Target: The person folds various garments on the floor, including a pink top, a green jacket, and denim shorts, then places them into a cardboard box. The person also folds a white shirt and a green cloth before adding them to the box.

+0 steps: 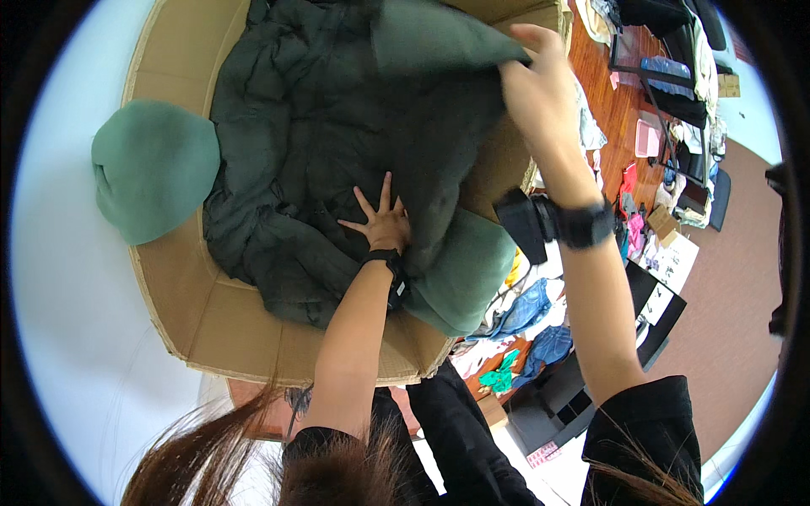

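Note:
A large dark green cloth piece (312, 143), perhaps a garment, lies rumpled in an open cardboard box (240, 325). My left hand (384, 223) rests on it, fingers spread and holding nothing. At the upper right my right hand (540, 88), slightly blurred, grips a raised edge of the dark green cloth, whose lighter green side shows there. A rounded lighter green bulge (156, 169) hangs over the box's left rim. Another smooth green bulge (464, 274) lies at the lower right rim; whether both belong to the same piece I cannot tell.
Right of the box, clothes (527, 308) lie heaped on the wooden floor. A black metal rack (666, 84) with things hung on it stands at the upper right, near a pink basket (647, 137). A white wall (76, 278) borders the box on the left.

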`<state>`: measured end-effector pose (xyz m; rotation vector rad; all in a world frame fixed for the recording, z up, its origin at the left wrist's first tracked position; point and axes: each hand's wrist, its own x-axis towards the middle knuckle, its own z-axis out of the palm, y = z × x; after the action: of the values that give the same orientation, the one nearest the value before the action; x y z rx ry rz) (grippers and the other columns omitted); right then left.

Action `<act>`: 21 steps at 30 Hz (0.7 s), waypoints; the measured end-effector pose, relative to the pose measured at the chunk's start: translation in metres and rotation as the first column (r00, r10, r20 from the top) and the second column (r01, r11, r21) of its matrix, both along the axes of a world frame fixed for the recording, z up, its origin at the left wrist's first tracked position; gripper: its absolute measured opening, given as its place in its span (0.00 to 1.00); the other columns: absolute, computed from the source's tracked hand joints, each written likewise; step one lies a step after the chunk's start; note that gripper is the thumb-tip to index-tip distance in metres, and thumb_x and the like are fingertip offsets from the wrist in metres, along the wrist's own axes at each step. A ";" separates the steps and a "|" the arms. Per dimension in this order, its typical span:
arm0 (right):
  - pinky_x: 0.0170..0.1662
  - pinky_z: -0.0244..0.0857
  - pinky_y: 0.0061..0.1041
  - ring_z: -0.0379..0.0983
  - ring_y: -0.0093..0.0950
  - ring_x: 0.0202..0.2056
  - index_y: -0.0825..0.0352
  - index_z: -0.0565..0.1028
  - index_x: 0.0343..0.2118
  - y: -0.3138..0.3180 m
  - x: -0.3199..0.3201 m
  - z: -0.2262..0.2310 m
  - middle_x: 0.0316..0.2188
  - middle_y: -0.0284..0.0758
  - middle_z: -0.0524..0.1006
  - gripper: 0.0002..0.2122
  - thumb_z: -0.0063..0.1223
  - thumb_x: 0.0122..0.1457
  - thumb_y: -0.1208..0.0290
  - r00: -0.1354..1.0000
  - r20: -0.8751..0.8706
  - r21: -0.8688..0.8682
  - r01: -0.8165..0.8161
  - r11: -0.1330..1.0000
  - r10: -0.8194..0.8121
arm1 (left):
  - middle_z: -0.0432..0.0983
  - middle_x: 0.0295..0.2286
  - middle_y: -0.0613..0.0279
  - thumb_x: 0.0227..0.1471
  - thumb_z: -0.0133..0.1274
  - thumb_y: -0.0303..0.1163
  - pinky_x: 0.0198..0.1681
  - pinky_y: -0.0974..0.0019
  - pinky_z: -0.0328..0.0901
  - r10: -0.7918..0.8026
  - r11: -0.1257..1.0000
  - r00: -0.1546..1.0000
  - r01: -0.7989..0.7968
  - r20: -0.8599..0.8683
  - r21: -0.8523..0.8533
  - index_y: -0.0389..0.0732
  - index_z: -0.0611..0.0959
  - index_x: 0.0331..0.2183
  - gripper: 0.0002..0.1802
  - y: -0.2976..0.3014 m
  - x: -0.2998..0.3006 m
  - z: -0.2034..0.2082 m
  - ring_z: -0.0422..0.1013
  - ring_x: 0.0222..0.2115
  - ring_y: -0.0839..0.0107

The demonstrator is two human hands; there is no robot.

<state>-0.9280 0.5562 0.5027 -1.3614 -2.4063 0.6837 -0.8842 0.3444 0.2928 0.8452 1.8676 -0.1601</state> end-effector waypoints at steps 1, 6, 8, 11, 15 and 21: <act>0.51 0.65 0.36 0.73 0.50 0.45 0.72 0.64 0.48 0.008 -0.009 -0.014 0.38 0.56 0.76 0.20 0.47 0.50 0.78 0.994 0.074 0.015 0.084 0.996 -0.085 | 0.21 0.64 0.83 0.57 0.44 0.46 0.49 0.10 0.28 0.003 1.000 1.000 -0.003 -0.006 0.010 0.68 0.66 0.59 0.26 0.000 0.001 -0.002 0.15 0.63 0.40; 0.52 0.64 0.44 0.68 0.57 0.48 0.76 0.47 0.57 0.047 -0.021 -0.074 0.49 0.62 0.66 0.34 0.53 0.50 0.75 0.859 0.509 0.021 0.063 0.998 -0.065 | 0.26 0.64 0.82 0.51 0.52 0.47 0.49 0.09 0.28 0.060 0.998 0.997 -0.059 -0.040 0.038 0.69 0.66 0.59 0.32 -0.003 0.008 -0.007 0.15 0.62 0.41; 0.52 0.63 0.47 0.65 0.59 0.49 0.72 0.44 0.59 0.048 -0.025 -0.089 0.57 0.58 0.57 0.38 0.54 0.49 0.74 0.816 0.576 0.008 0.047 0.999 -0.043 | 0.32 0.64 0.81 0.50 0.53 0.48 0.50 0.10 0.27 0.097 0.993 0.993 -0.093 -0.060 0.072 0.68 0.65 0.59 0.34 -0.005 0.010 -0.007 0.16 0.63 0.42; 0.52 0.62 0.50 0.62 0.61 0.51 0.65 0.45 0.61 0.025 -0.036 -0.094 0.62 0.52 0.49 0.39 0.55 0.49 0.73 0.825 0.564 0.258 -0.226 0.939 0.044 | 0.39 0.64 0.80 0.51 0.52 0.47 0.50 0.10 0.26 0.097 0.992 0.992 -0.090 -0.080 0.089 0.64 0.64 0.60 0.35 -0.008 0.014 -0.008 0.17 0.64 0.44; 0.55 0.42 0.71 0.41 0.72 0.59 0.51 0.56 0.61 -0.039 -0.057 -0.106 0.66 0.50 0.38 0.35 0.56 0.48 0.70 0.629 0.713 0.083 -0.513 0.854 0.309 | 0.44 0.64 0.77 0.52 0.50 0.48 0.51 0.12 0.23 0.028 0.999 0.998 -0.026 -0.061 0.046 0.60 0.63 0.61 0.35 -0.010 0.011 -0.007 0.19 0.64 0.46; 0.55 0.25 0.76 0.19 0.71 0.61 0.36 0.36 0.66 -0.030 -0.028 -0.138 0.65 0.43 0.14 0.57 0.67 0.38 0.40 -0.074 0.934 -0.358 -0.220 0.907 0.351 | 0.38 0.65 0.61 0.52 0.49 0.52 0.51 0.15 0.22 0.058 0.992 0.996 -0.051 -0.063 0.114 0.57 0.62 0.62 0.37 -0.029 -0.010 0.031 0.20 0.63 0.37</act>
<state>-0.9556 0.5261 0.3649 -1.6644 -3.9612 -0.5289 -0.8944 0.3151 0.3240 0.8736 1.9748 -0.0497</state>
